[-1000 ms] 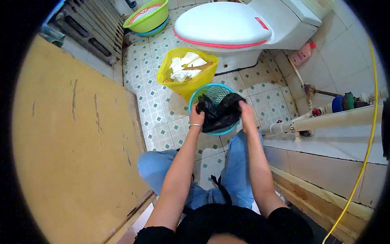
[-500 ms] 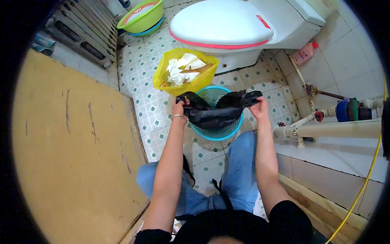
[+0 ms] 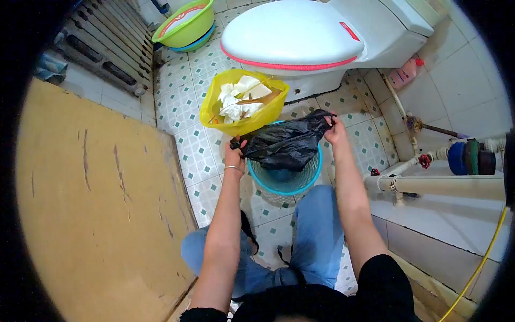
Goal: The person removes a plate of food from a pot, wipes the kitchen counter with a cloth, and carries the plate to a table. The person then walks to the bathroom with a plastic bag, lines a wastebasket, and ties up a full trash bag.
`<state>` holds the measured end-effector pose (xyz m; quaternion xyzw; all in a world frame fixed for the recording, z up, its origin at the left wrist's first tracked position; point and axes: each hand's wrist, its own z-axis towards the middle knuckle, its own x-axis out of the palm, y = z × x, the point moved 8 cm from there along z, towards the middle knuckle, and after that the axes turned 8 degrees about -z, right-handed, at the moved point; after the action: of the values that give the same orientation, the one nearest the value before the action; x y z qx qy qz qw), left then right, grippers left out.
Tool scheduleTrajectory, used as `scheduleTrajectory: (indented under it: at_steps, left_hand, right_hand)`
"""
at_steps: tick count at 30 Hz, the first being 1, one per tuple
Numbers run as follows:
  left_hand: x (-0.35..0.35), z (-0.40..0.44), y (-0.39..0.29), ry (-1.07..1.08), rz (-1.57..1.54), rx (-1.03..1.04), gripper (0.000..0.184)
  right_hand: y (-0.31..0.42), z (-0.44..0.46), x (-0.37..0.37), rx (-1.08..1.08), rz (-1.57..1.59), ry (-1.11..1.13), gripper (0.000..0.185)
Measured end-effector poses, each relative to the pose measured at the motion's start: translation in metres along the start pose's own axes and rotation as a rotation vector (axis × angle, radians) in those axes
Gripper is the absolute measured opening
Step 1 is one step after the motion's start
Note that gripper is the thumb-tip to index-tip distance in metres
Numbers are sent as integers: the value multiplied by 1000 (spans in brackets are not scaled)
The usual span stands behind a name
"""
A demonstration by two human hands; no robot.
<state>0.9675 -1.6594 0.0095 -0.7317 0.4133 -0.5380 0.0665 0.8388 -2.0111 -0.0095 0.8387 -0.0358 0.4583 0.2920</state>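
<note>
A black plastic bag (image 3: 284, 142) is stretched between my two hands above a turquoise mesh basket (image 3: 284, 188). My left hand (image 3: 235, 154) grips the bag's left end, its fingers closed on the plastic. The opposite end is pinched in my right hand (image 3: 335, 130), slightly higher in the view. The bag covers the far part of the basket's rim, while the near rim and part of the inside show below it. Just beyond my left hand stands a yellow plastic bag (image 3: 212, 102), open at the top, with crumpled white paper (image 3: 238, 99) inside.
A white toilet (image 3: 289, 35) with a closed lid stands ahead. Green basins (image 3: 185, 29) sit beside a radiator (image 3: 107, 48) at the far left. A wooden panel (image 3: 102, 198) borders the left side. Pipes (image 3: 445, 186) and a pink bottle (image 3: 405, 73) line the right wall.
The black bag has risen at its right end and spread flatter, covering the basket's far rim and showing more of its near inside. My right hand has moved up and slightly left.
</note>
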Motion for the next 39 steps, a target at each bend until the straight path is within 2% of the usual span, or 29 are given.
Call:
scheduleTrajectory:
  at_steps: [1, 3, 4, 5, 6, 8, 9, 11, 15, 17, 19, 20, 21, 23, 24, 26, 27, 29, 30, 31, 33, 34, 36, 37, 39]
  left_hand:
    - [-8, 2, 2, -48, 72, 51, 64]
    - [-17, 10, 8, -20, 67, 29, 64]
    - [-19, 11, 9, -17, 118, 42, 63]
    - [-21, 12, 10, -14, 168, 56, 62]
    - [-22, 10, 10, -19, 168, 57, 62]
    - [-25, 8, 16, -50, 326, -9, 60]
    - [-21, 5, 14, -55, 326, -8, 60]
    - [-16, -3, 22, -107, 445, -186, 60]
    - [-37, -4, 32, -50, 498, -248, 59]
    - [-41, -15, 33, -83, 396, -185, 59]
    - [-33, -18, 32, -79, 384, -185, 60]
    - [-28, -20, 30, -77, 373, -184, 60]
    - [-32, -19, 31, -76, 373, -185, 60]
    - [-44, -14, 45, -12, 491, -270, 60]
    - [-51, -13, 50, -11, 491, -271, 60]
    - [-65, -18, 53, -89, 370, -208, 51]
    - [-63, -25, 58, -88, 370, -209, 51]
    - [-85, -53, 54, -538, 273, -19, 49]
    - [-86, -63, 63, -496, 294, -44, 48]
    - [-91, -69, 76, -431, 247, 3, 46]
    - [-106, -88, 90, -403, 359, 136, 43]
    - [-109, -96, 95, -405, 360, 132, 43]
    - [-99, -105, 91, -315, 721, 237, 38]
    - [-99, -104, 92, -314, 722, 233, 38]
    - [-88, -99, 85, -299, 1006, 363, 35]
  right_hand:
    - [-3, 4, -2, 1, 0, 0, 24]
    - [-4, 7, -8, -108, -247, -146, 35]
    - [-8, -3, -4, -55, -308, -167, 44]
    - [-7, -14, 2, -54, -309, -167, 44]
    - [-12, -19, -3, 10, -450, -183, 43]
    - [-16, -25, -15, 99, -715, -272, 43]
    - [-18, -23, -24, 103, -716, -272, 43]
    - [-20, -17, -46, 162, -1058, -277, 44]
    - [-32, -47, -70, 235, -1042, -360, 40]
    - [-33, -56, -75, 187, -1040, -368, 35]
    - [-11, -56, -59, -171, -1155, -320, 30]
    - [-4, -40, -51, -468, -1234, -158, 29]
    - [-2, -42, -45, -469, -1234, -159, 29]
    - [-14, -46, -26, -289, -1379, -21, 31]
    - [-14, -46, -31, -289, -1379, -22, 31]
    - [-28, -41, -67, 38, -1511, -85, 33]
    - [-26, -47, -67, 37, -1511, -86, 33]
    - [-24, -68, -70, 130, -1639, -108, 19]
    - [-19, -74, -87, 106, -1616, -173, 31]
    - [-19, -88, -87, 109, -1617, -176, 31]
    - [-22, -121, -87, 202, -1397, -143, 31]
    - [-23, -140, -77, 285, -1326, -139, 32]
    - [-24, -150, -67, 286, -1295, -128, 31]
    - [-26, -152, -65, 282, -1264, -112, 31]
    - [-37, -144, -72, 324, -1375, -61, 28]
